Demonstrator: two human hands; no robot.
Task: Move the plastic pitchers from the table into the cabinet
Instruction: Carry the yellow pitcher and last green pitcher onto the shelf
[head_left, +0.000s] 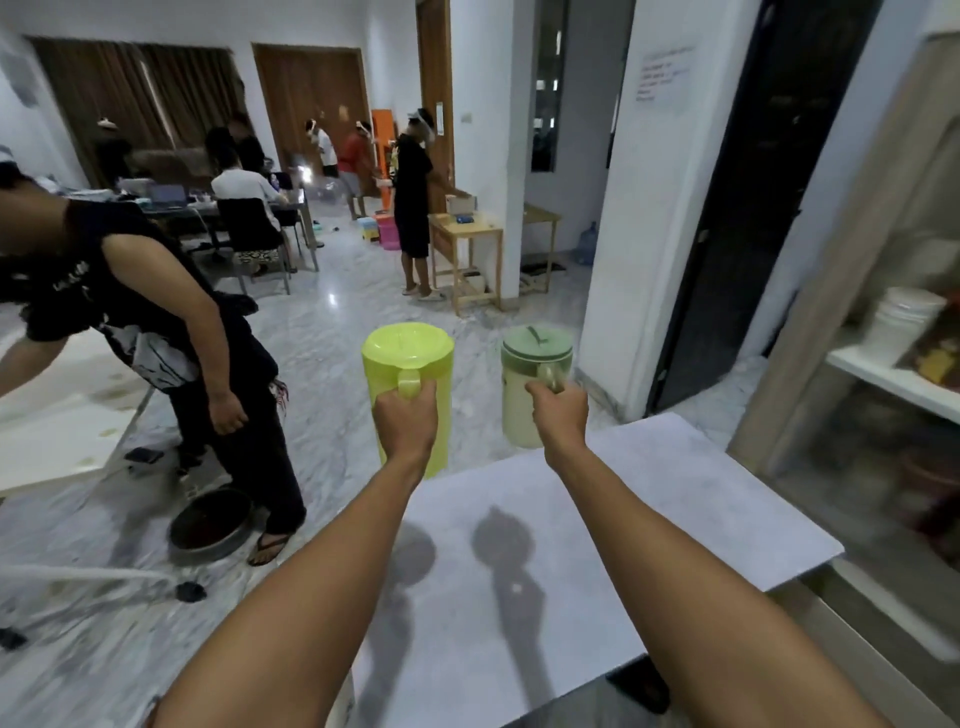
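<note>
My left hand (406, 421) grips the handle of a bright lime-green plastic pitcher (410, 364) with a matching lid, held upright in the air past the far edge of a white table (649, 499). My right hand (560, 415) grips the handle of a cream pitcher with a pale green lid (522, 384), also upright and lifted above the table's far edge. Both arms are stretched forward. The cabinet (883, 374) stands at the right, with white shelves behind a blurred glass front.
A person in black bends over another white table (52, 441) at the left, close by. A dark round basin (210, 525) lies on the marble floor. A white pillar (639, 234) and dark doorway stand ahead right. Several people stand further back.
</note>
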